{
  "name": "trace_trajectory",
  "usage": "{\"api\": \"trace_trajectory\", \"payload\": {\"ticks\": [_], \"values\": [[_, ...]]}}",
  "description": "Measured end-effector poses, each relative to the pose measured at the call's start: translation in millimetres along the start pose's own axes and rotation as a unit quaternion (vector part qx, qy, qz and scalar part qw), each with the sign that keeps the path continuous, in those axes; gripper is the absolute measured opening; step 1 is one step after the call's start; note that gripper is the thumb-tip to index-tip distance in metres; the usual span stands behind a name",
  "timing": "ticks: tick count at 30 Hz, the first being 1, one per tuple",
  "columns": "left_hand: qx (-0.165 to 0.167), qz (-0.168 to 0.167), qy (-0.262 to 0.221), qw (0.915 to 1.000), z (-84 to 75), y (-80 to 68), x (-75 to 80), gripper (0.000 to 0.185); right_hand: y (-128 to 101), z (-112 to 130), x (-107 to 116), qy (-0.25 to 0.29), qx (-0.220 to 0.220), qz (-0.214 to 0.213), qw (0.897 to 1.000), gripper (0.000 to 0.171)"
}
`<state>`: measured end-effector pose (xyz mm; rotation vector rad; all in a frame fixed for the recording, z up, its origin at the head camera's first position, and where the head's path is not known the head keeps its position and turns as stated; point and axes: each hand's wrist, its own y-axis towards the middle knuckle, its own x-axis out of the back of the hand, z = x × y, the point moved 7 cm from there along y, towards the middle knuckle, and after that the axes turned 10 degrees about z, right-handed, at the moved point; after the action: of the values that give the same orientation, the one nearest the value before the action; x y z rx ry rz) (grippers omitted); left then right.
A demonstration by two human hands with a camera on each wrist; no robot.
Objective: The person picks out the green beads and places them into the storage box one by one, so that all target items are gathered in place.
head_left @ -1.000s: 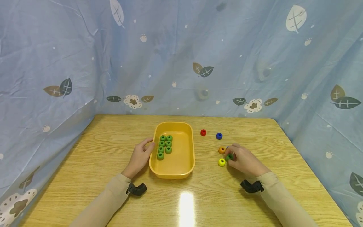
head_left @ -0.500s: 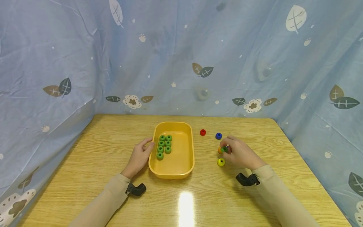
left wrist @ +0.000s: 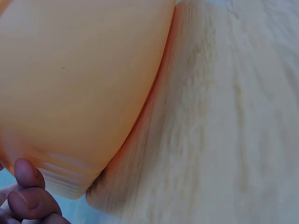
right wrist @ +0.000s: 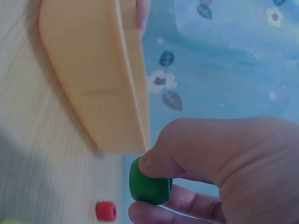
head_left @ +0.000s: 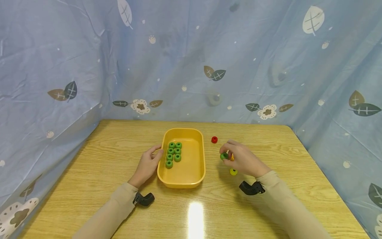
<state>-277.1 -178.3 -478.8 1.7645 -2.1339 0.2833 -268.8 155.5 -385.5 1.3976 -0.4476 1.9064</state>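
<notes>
A yellow tray (head_left: 191, 176) sits mid-table and holds several green rings (head_left: 173, 154) in two short rows. My left hand (head_left: 148, 164) rests against the tray's left rim (left wrist: 70, 107), its fingers lying loosely on the wall. My right hand (head_left: 240, 159) hovers to the right of the tray and pinches a single green ring (head_left: 223, 156) (right wrist: 149, 184) between thumb and fingers. An orange ring (head_left: 232, 157) is mostly hidden behind that hand.
A red ring (head_left: 214, 139) (right wrist: 106, 211) lies beyond the right hand and a yellow ring (head_left: 233, 171) just in front of it. The wooden table (head_left: 119, 205) is walled by a blue leaf-patterned curtain (head_left: 191, 59) at the back and sides.
The right hand has lifted the green ring off the table and carried it left toward the tray, now covering the blue ring. The left hand has stayed at the rim.
</notes>
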Motion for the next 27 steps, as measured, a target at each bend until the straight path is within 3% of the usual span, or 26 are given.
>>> {"api": "trace_trajectory", "payload": {"ticks": [7,20,27], "values": [[-0.004,0.002,0.001,1.0000,-1.0,-0.5,-0.2,0.052,15,15,-2,0.003,0.020,0.000,1.000,0.020],[-0.001,0.000,0.000,1.0000,-0.9,-0.2,-0.1,0.051,49,50,-21,0.044,0.066,0.039,0.996,0.016],[-0.003,0.003,-0.002,1.0000,0.3,0.0,0.2,0.052,67,71,-31,0.031,0.099,0.044,0.994,0.015]]}}
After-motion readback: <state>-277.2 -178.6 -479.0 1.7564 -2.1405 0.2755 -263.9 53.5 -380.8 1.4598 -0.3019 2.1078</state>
